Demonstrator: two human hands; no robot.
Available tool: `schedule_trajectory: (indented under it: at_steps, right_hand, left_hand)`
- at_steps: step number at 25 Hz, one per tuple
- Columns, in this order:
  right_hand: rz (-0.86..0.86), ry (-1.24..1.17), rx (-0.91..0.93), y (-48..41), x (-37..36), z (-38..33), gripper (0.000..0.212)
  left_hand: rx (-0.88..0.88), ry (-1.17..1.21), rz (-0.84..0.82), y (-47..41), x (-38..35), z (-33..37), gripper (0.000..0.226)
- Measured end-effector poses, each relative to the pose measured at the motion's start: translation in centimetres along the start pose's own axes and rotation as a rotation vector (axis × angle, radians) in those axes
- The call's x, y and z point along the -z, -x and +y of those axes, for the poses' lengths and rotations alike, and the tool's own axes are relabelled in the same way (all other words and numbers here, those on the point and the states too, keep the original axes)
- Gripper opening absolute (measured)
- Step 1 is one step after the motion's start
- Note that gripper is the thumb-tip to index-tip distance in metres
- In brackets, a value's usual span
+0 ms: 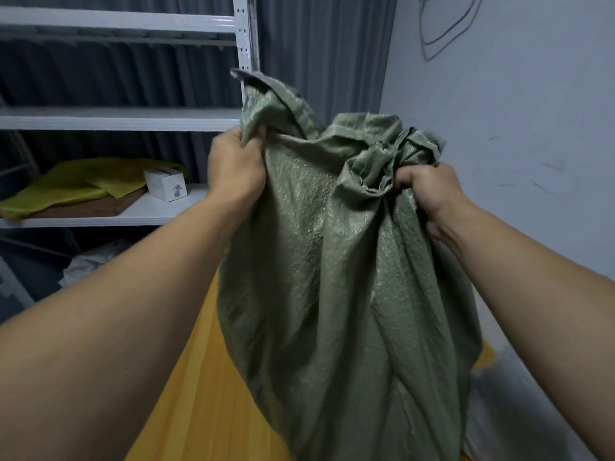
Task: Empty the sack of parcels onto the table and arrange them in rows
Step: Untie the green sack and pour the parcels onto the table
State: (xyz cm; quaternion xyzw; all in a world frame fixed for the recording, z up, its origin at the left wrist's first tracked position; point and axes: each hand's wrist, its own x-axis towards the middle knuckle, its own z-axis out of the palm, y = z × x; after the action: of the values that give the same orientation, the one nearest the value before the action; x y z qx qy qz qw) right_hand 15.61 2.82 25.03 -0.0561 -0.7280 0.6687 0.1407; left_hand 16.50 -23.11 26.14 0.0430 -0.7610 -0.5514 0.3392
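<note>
Yellow wood bench [199, 394] runs down low, well under the fingers [248, 141]. Off to the left of the fingers and a bit lower there's a white shelf [159, 211]: yellow cloth [76, 184] lying over a brown mat [83, 209], and a white box [165, 185] right beside them.

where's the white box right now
In the head view the white box sits on the rack shelf at left, beside the yellow cloth, left of the left hand.

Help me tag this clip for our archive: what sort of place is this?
Probably a storeroom or parcel-sorting room: white metal shelving, a small white labelled box on one shelf, and a green woven sack held up above a yellow table.
</note>
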Motion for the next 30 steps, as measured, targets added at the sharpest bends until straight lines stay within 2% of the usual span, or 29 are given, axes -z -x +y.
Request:
schedule_trajectory:
  at_steps: [2,5,6,8,12,14,16,18,19,21,22,24,27,30]
  right_hand:
    - [-0.016,0.032,0.018,0.1,0.1,-0.4,0.027]
    - [-0.076,0.088,-0.043,0.7,0.6,1.6,0.027]
    - [-0.078,0.086,-0.056,0.8,0.7,2.2,0.029]
    - [-0.070,0.042,-0.075,0.8,0.7,2.8,0.032]
    - [-0.170,-0.107,-0.122,1.5,-1.0,2.4,0.031]
    - [-0.279,-0.193,-0.148,2.6,-2.4,2.2,0.035]
    - [-0.349,-0.254,-0.145,3.0,-3.0,1.9,0.040]
    - [-0.440,-0.269,-0.098,2.6,-2.0,1.6,0.040]
    - [-0.512,-0.211,-0.041,2.2,-1.0,1.8,0.043]
    - [-0.630,0.094,0.083,1.7,1.3,2.9,0.071]
    - [-0.664,0.221,0.106,1.6,1.9,3.4,0.086]
    - [-0.733,0.220,0.096,1.6,1.9,4.4,0.094]
    - [-0.802,0.125,0.063,2.6,0.9,5.2,0.073]
    - [-0.672,0.056,-0.020,3.4,0.6,7.3,0.050]
  left_hand:
    - [0.057,-0.091,-0.080,1.0,-1.0,0.3,0.036]
    - [0.271,-0.056,-0.433,4.5,-2.9,-2.1,0.050]
    - [0.305,-0.009,-0.554,5.6,-3.1,-2.9,0.060]
    - [0.267,0.055,-0.735,6.8,-3.4,-4.0,0.069]
    - [0.131,0.112,-0.954,9.7,-4.8,-3.1,0.050]
    - [0.016,0.156,-0.852,11.0,-6.4,-3.4,0.050]
    - [-0.039,0.182,-0.593,11.3,-7.7,-3.9,0.048]
    - [-0.026,0.232,-0.411,11.0,-7.8,-3.6,0.045]
    - [-0.017,0.259,-0.344,10.6,-7.6,-2.8,0.042]
    - [0.033,0.318,-0.265,9.3,-7.0,-0.5,0.026]
    - [0.069,0.338,-0.238,8.5,-6.7,0.9,0.018]
    - [0.176,0.388,-0.222,7.1,-6.9,3.2,0.008]
    - [0.447,0.548,-0.267,7.9,-7.7,3.9,0.005]
    - [0.660,0.670,-0.415,9.5,-8.7,2.4,0.022]
